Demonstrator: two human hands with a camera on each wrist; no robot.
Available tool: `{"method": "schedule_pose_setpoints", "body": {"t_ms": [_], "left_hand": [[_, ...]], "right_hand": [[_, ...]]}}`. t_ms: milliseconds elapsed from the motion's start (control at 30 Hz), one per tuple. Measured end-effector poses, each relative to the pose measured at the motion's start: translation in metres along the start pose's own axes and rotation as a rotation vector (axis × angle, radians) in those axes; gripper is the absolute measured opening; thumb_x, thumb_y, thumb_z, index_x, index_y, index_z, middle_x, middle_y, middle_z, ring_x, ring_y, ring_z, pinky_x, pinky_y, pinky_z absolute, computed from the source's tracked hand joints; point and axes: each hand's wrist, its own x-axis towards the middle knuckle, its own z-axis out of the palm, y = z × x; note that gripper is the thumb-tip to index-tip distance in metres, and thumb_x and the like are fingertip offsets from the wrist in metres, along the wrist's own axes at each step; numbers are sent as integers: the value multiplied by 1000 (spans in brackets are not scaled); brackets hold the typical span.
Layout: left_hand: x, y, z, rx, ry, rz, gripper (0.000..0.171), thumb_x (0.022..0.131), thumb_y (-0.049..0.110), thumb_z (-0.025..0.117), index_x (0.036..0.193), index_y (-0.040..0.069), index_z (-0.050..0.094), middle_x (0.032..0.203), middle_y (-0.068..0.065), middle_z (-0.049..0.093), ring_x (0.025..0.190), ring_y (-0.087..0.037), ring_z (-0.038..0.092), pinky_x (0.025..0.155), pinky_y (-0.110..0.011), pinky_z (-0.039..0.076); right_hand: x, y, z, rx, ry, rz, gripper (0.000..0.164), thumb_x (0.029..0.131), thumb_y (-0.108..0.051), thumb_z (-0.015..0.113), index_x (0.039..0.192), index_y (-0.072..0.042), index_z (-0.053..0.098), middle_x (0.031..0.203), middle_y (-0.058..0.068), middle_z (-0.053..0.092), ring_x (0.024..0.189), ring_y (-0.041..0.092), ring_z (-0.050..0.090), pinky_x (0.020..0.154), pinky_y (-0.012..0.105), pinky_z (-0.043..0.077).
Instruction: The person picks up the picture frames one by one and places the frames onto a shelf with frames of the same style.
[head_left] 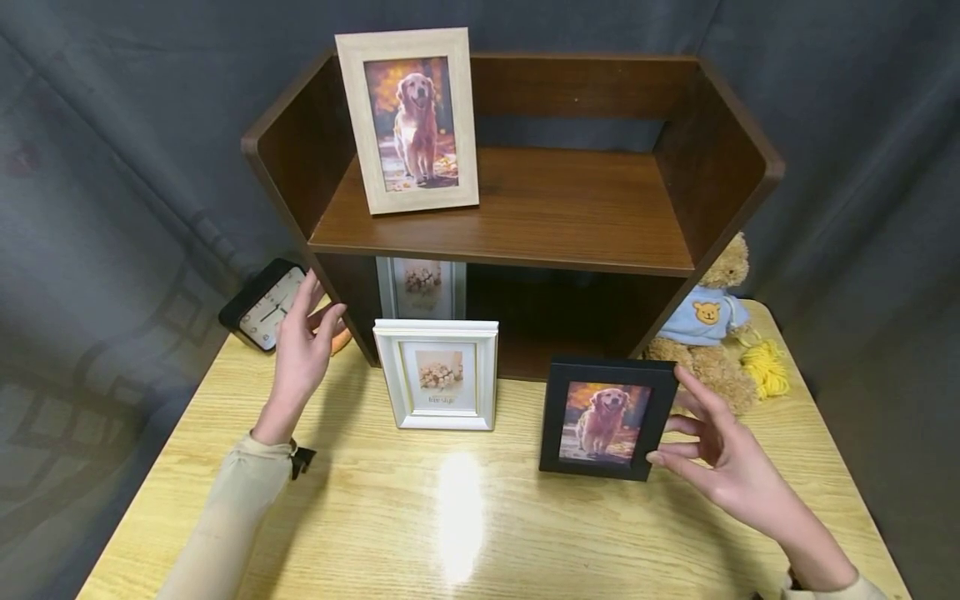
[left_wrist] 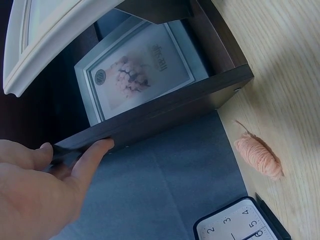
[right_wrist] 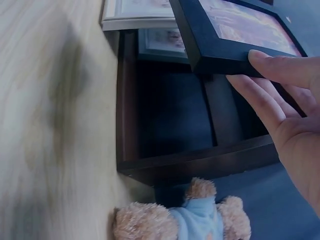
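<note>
My right hand (head_left: 731,462) grips a black picture frame (head_left: 551,417) by its right side, thumb on the front and fingers behind. The frame shows a golden retriever photo and tilts above the table in the right wrist view. At the dark brown shelf (head_left: 495,258), my left hand (head_left: 303,350) holds the left side panel, thumb and fingers on either side of its edge in the left wrist view. Between the hands, a white picture frame (head_left: 486,375) with a flower print stands in front of the shelf.
On the upper shelf stands a cream picture frame (head_left: 356,125); a pale blue-grey frame (left_wrist: 182,45) stands in the lower compartment. Left of the shelf are a clock (head_left: 270,308) and peach yarn (left_wrist: 257,155). A teddy bear (head_left: 705,317) and yellow yarn (head_left: 765,368) sit right.
</note>
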Motion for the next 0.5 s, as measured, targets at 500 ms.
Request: {"method": "schedule_pose_setpoints", "body": {"t_ms": [500], "left_hand": [[0, 0, 0, 6, 2, -6, 67, 106, -6, 60, 167, 16, 41, 160, -18, 50, 125, -49, 64, 88, -17, 59]], "right_hand": [[14, -13, -9, 117, -30, -106, 125, 69, 42, 71, 171, -4, 17, 148, -1, 58, 121, 6, 68, 85, 22, 63]]}}
